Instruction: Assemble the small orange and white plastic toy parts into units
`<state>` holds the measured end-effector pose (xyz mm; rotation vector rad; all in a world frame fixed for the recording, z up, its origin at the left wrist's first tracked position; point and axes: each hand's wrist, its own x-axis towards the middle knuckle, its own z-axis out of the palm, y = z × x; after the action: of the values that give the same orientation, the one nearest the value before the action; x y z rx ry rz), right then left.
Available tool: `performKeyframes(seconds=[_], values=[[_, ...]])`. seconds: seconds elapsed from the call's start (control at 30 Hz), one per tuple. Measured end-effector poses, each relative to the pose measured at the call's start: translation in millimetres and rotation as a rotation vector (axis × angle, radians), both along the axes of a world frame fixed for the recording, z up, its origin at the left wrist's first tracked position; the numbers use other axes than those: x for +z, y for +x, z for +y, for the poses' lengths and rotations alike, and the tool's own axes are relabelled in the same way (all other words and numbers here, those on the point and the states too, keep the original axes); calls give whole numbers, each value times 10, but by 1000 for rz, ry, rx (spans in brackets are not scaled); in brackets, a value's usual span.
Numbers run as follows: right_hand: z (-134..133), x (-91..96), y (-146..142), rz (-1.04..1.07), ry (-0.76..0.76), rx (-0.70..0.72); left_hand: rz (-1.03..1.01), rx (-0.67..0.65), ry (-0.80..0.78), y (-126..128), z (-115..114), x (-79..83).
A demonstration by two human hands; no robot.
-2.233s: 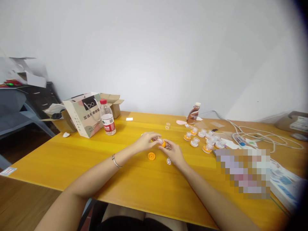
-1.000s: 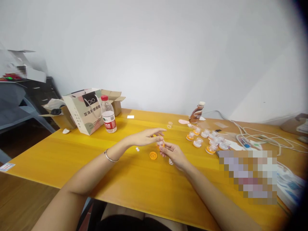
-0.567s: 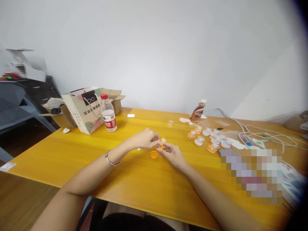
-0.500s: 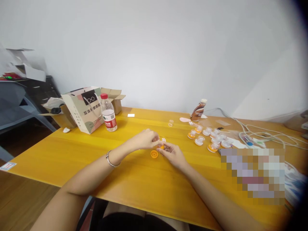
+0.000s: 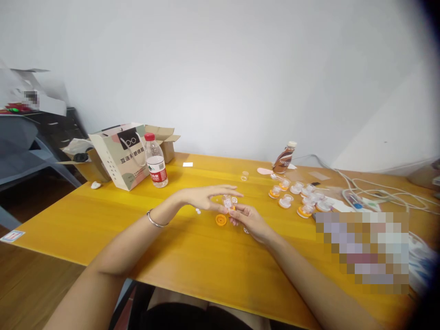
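My right hand (image 5: 250, 221) pinches a small clear plastic piece with an orange base (image 5: 227, 201) above the middle of the table. My left hand (image 5: 202, 197) is open beside it, fingers stretched out over the piece and the thumb at its lower edge; whether the thumb touches it I cannot tell. Just below lies a round orange disc (image 5: 221, 220). A white wheel-shaped part (image 5: 234, 200) sits behind the right fingers, and a second white part (image 5: 246, 230) shows partly under that hand. Tiny white bits (image 5: 198, 211) lie below the left wrist.
Several clear-and-orange pieces (image 5: 285, 200) are grouped at the right, before a brown drink bottle (image 5: 284, 158). A small clear cup (image 5: 244, 176) stands farther back. At left are a water bottle (image 5: 156, 165), a paper bag (image 5: 125, 160) and cardboard boxes (image 5: 167, 143). White cables (image 5: 364, 183) trail at right.
My left hand has opened from a bent grip, its fingers now stretched out to the right. The clear plastic piece shows more plainly in my right hand, which has barely moved.
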<state>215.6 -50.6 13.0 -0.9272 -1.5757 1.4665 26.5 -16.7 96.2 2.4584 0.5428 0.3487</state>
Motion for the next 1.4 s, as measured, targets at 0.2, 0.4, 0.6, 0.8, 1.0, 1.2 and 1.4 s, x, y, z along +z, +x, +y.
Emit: performKeyframes(seconds=[0.2, 0.4, 0.6, 0.8, 1.0, 1.2, 1.4], values=[[-19, 40, 4, -16, 19, 2, 35, 286, 47, 96, -40, -51], [-60, 77, 30, -18, -47, 113, -14, 12, -155, 21, -23, 5], [-33, 50, 41, 43, -49, 87, -34, 1, -96, 3, -23, 47], [-23, 70, -1, -21, 80, 1, -18, 279, 176, 145, -111, -88], [-28, 73, 9, 17, 43, -4, -53, 368, 33, 185, -92, -151], [-27, 86, 59, 82, -16, 46, -168, -17, -236, 89, -24, -28], [-22, 62, 7, 52, 43, -46, -186, 424, 128, 210, -113, -166]])
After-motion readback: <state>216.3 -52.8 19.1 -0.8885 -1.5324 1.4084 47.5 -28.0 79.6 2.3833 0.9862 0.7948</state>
